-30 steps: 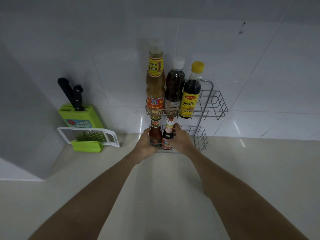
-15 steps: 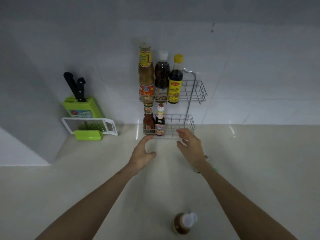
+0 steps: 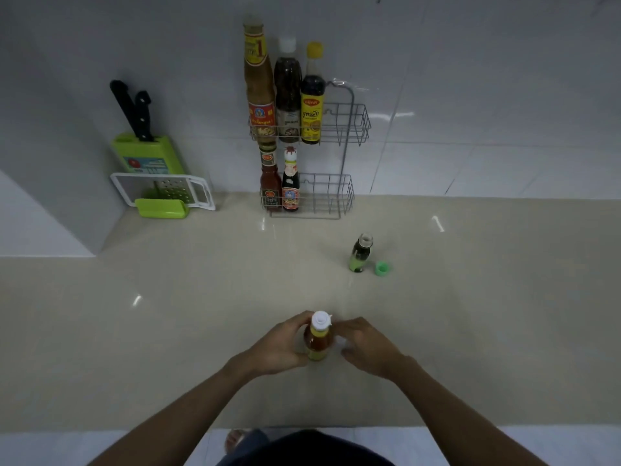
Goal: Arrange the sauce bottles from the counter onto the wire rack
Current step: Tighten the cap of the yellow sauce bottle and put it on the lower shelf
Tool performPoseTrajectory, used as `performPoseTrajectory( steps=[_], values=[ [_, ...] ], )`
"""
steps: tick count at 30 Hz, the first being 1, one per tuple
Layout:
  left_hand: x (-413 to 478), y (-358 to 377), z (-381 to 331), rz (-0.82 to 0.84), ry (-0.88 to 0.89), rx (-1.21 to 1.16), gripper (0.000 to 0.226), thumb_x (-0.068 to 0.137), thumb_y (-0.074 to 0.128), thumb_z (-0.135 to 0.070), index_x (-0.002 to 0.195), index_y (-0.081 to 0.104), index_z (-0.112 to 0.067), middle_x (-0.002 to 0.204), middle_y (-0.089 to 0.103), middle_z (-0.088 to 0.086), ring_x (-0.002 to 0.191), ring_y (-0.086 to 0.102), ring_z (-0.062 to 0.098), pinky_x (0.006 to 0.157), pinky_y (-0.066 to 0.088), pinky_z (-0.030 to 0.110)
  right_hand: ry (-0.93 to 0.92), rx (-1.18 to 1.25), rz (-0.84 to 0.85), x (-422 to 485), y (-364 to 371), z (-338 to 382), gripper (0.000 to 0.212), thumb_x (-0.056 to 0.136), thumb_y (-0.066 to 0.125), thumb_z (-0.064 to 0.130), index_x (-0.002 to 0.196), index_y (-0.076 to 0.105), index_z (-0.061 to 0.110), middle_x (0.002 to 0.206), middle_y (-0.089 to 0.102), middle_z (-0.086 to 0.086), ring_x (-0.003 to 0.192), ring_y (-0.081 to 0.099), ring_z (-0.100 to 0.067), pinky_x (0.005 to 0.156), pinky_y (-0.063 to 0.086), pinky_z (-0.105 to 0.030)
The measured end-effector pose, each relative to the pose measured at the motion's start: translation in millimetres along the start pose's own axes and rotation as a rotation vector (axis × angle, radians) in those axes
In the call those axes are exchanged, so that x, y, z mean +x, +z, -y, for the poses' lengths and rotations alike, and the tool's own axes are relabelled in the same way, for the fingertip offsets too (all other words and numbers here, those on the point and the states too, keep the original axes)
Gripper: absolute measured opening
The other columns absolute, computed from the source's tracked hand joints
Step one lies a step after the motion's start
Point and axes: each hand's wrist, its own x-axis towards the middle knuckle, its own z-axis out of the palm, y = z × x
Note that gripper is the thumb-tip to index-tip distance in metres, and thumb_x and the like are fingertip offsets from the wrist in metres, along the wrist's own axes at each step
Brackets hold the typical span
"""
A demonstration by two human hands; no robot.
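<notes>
A small orange sauce bottle (image 3: 318, 341) with a white cap stands on the counter near the front edge. My left hand (image 3: 280, 348) wraps its left side; my right hand (image 3: 364, 346) touches its right side with curled fingers. The two-tier wire rack (image 3: 339, 196) stands against the wall. Its upper basket holds three tall bottles (image 3: 287, 92); its lower basket holds a red sauce bottle (image 3: 270, 183) and a dark bottle (image 3: 290, 183) at the left. A small dark uncapped bottle (image 3: 360, 253) stands on the counter between, with its green cap (image 3: 383, 268) beside it.
A green knife block with black-handled knives (image 3: 144, 149) and a white grater (image 3: 161, 190) sit at the back left by a wall corner. The right halves of both rack baskets hold nothing. The beige counter (image 3: 168, 314) ends at its front edge below my arms.
Both hands let go of the bottles in the lower basket, drew back toward the front edge, and closed around the orange bottle. The view tilted down.
</notes>
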Motion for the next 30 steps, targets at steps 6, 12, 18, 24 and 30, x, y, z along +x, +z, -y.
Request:
performPoseTrajectory(
  steps=[6,12,18,24,30],
  values=[
    [-0.2,32.7,0.1,-0.258,-0.010,-0.029,0.061,0.073,0.080,-0.023,0.114,0.047,-0.054,0.111,0.061,-0.029,0.102,0.054,-0.019,0.083,0.039,0.002,-0.053,-0.149,-0.148,-7.0,23.5,-2.9,0.030,0.057,0.079,0.010,0.083,0.071,0.021,0.083,0.069,0.000,0.063,0.064,-0.025,0.067,0.037,-0.023],
    [-1.5,29.3,-3.5,-0.424,-0.034,-0.093,0.060,0.063,0.082,-0.016,0.099,0.053,-0.055,0.097,0.067,-0.021,0.089,0.058,-0.013,0.074,0.042,0.004,0.281,0.575,-0.590,12.1,-53.8,34.7,0.012,0.084,0.073,0.016,0.094,0.069,0.014,0.094,0.065,-0.004,0.079,0.066,-0.016,0.076,0.052,-0.020],
    [14.9,7.3,-30.3,-0.586,0.000,-0.188,0.047,0.051,0.079,-0.029,0.086,0.060,-0.053,0.096,0.064,0.000,0.084,0.060,0.004,0.078,0.049,0.026,0.029,1.196,-0.586,34.4,-140.6,104.3,0.011,0.088,0.067,0.008,0.092,0.057,0.006,0.099,0.073,-0.011,0.101,0.070,-0.027,0.088,0.057,-0.039],
    [18.2,-13.6,-53.4,-0.462,0.010,-0.434,0.042,0.057,0.078,-0.019,0.096,0.065,-0.027,0.088,0.066,0.001,0.085,0.065,0.024,0.083,0.054,0.042,-0.063,1.118,-0.456,38.0,-158.1,109.5,0.019,0.095,0.059,0.013,0.111,0.068,0.007,0.111,0.071,-0.012,0.108,0.067,-0.027,0.091,0.056,-0.040],
    [15.9,-35.9,-66.2,-0.178,0.097,-0.549,0.040,0.055,0.063,-0.011,0.095,0.063,-0.012,0.083,0.062,0.007,0.076,0.058,0.021,0.069,0.047,0.033,-0.122,0.978,-0.109,41.5,-205.9,92.7,0.026,0.094,0.060,0.012,0.119,0.065,0.008,0.121,0.068,-0.007,0.112,0.065,-0.020,0.093,0.054,-0.033]
  ],
)
